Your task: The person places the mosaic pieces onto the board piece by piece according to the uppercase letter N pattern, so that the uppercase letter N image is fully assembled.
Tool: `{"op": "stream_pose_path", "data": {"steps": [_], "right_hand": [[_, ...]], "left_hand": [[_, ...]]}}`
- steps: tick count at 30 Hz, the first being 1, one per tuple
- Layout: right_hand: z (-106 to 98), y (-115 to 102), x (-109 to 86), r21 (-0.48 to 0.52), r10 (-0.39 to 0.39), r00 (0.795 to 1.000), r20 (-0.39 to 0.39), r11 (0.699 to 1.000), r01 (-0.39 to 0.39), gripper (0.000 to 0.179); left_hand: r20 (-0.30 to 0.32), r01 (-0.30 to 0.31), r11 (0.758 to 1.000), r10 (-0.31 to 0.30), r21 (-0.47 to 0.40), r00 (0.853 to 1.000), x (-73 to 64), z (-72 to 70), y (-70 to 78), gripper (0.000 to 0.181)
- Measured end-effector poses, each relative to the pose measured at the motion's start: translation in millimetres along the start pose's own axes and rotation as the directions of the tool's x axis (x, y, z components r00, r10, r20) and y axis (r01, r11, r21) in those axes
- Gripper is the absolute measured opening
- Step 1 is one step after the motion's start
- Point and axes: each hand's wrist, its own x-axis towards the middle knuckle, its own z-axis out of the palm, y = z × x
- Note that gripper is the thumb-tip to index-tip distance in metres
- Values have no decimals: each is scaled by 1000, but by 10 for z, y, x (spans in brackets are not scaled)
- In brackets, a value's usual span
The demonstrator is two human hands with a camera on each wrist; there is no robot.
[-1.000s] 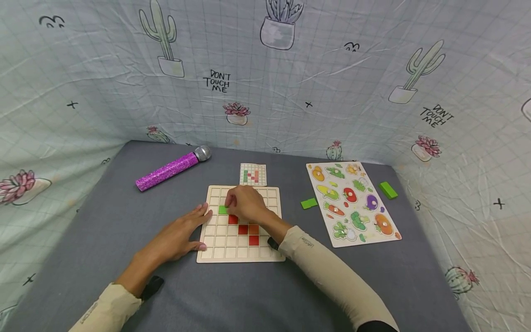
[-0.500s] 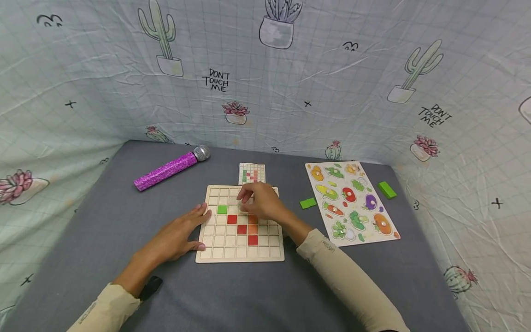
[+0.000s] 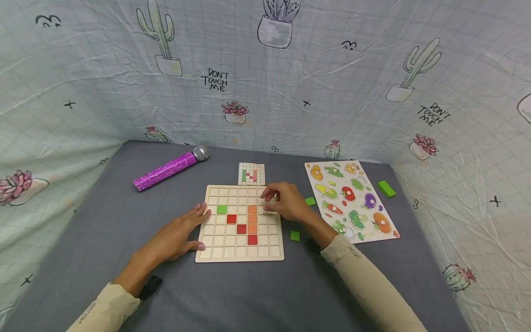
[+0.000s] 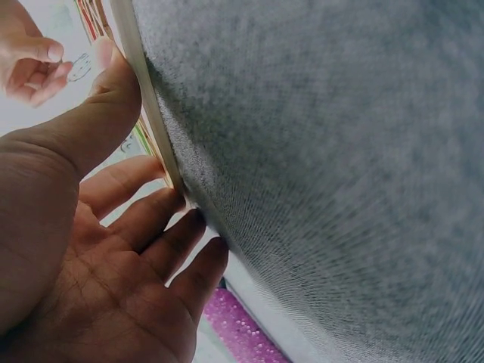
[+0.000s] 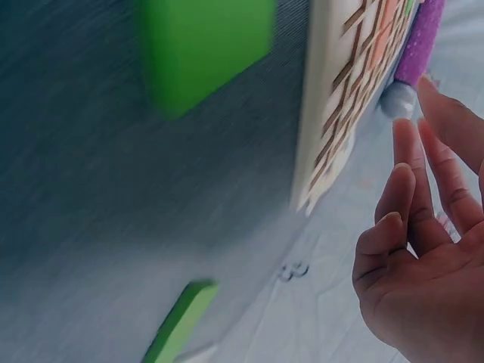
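A wooden grid board (image 3: pixel 215 252) lies on the grey table, with one green tile (image 3: pixel 221 209), red tiles (image 3: pixel 241 229) and orange tiles (image 3: pixel 252 219) set in its squares. My left hand (image 3: pixel 176 237) rests at the board's left edge, thumb and fingertips on the rim; the left wrist view shows the thumb over the edge (image 4: pixel 144 98). Over the board's right side hovers my right hand (image 3: pixel 288 201), fingers loosely bent with nothing between them. Just right of the board lies a loose green tile (image 3: pixel 295 236).
Behind the board is a small pattern card (image 3: pixel 251 174). To the right lie a vegetable puzzle board (image 3: pixel 352 203), another green tile (image 3: pixel 310 201) beside it and a green block (image 3: pixel 386 189). A glittery purple microphone (image 3: pixel 170 169) lies at the back left.
My right hand has moved right across the board, away from the green tile set in the grid, uncovering the orange tiles. My left hand has stayed at the left edge.
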Motion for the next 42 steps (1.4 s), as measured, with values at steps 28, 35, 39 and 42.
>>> {"op": "stream_pose_path", "data": {"steps": [28, 35, 39, 42], "right_hand": [[-551, 744, -476, -168, 83, 996, -33, 982, -87, 37], [-538, 804, -454, -163, 122, 991, -54, 978, -129, 33], [-513, 794, -435, -157, 108, 993, -54, 981, -115, 30], [-489, 777, -421, -158, 94, 994, -53, 982, -101, 29]], "left_hand": [[9, 19, 1000, -19, 5, 1000, 15, -5, -3, 95], [7, 21, 1000, -21, 6, 1000, 16, 3, -11, 95], [5, 18, 1000, -18, 3, 1000, 13, 8, -21, 95], [4, 18, 1000, -18, 2, 1000, 11, 10, -23, 95]]}}
